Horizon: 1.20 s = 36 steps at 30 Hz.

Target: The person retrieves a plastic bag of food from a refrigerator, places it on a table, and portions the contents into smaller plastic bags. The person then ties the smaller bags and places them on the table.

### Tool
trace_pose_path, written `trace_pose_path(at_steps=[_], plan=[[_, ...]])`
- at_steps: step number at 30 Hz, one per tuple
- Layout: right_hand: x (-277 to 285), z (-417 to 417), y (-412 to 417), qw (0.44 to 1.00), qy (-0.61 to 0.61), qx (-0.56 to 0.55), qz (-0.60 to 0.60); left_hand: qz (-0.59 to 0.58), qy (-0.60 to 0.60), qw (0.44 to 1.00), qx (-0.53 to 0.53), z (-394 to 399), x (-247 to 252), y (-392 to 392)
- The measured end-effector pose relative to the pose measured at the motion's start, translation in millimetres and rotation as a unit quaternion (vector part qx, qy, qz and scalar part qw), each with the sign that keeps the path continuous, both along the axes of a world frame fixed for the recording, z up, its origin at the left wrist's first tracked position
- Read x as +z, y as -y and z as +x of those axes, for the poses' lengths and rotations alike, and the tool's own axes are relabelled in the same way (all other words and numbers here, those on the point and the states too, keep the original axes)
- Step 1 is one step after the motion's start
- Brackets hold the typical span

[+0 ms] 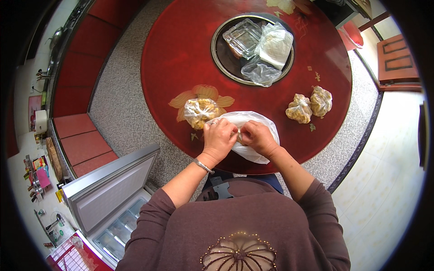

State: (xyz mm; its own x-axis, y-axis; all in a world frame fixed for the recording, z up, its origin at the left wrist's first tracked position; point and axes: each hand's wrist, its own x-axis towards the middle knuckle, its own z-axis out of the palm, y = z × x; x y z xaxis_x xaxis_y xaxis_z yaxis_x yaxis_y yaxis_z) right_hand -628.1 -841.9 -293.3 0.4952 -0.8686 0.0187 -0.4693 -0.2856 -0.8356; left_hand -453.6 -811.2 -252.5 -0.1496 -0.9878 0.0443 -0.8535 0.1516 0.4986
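Note:
A white plastic bag (pixel 249 117) lies at the near edge of the round red table (pixel 176 61), under both of my hands. My left hand (pixel 220 137) and my right hand (pixel 259 138) meet over it with bent fingers, pinching plastic between their tips. What is inside that bag is mostly hidden by my fingers. Just beyond my left hand sits a clear plastic bag of yellowish food pieces (pixel 200 111), gathered at its top. Two smaller filled bags stand together to the right, the nearer one (pixel 299 109) touching the farther one (pixel 321 101).
The table's dark round centre (pixel 234 69) has a metal rim and holds a clear plastic container (pixel 242 36), a white bag (pixel 276 44) and a crumpled clear bag (pixel 261 73). To my left, a chest freezer (pixel 112 193) has its lid raised. Red cabinets (pixel 78 67) line the left side.

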Motion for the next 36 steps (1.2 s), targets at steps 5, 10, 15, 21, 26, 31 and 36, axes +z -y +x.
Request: trace_pose_path(at_steps=[5,10,15,21,26,31,36], plan=[[-1.2,-2.0,0.8,0.999,-0.014,0.023,-0.034,-0.022,0.036,0.997,-0.061,1.0,2.8,4.0],[-2.1,-3.7,0.6,0.997,-0.002,0.045,-0.056,-0.003,0.023,0.999,-0.042,0.1,0.8,3.9],[-3.6,-0.8,6.3,0.994,0.004,0.073,-0.082,0.044,-0.018,0.999,-0.002,0.4,-4.2,3.4],[-6.4,9.1,-0.6,0.998,-0.016,0.003,-0.062,0.089,-0.062,0.993,0.045,1.6,-5.0,5.1],[-6.1,8.0,-5.8,0.999,0.003,-0.002,-0.040,0.105,-0.104,0.986,0.071,2.7,-13.1,-2.9],[-3.3,5.8,-4.9,0.999,0.020,-0.002,-0.036,0.076,-0.067,0.994,0.047,1.9,-4.8,-3.3],[-1.2,2.1,-0.2,0.999,0.030,0.026,-0.029,0.023,-0.015,0.999,-0.018,4.8,1.1,-0.6]])
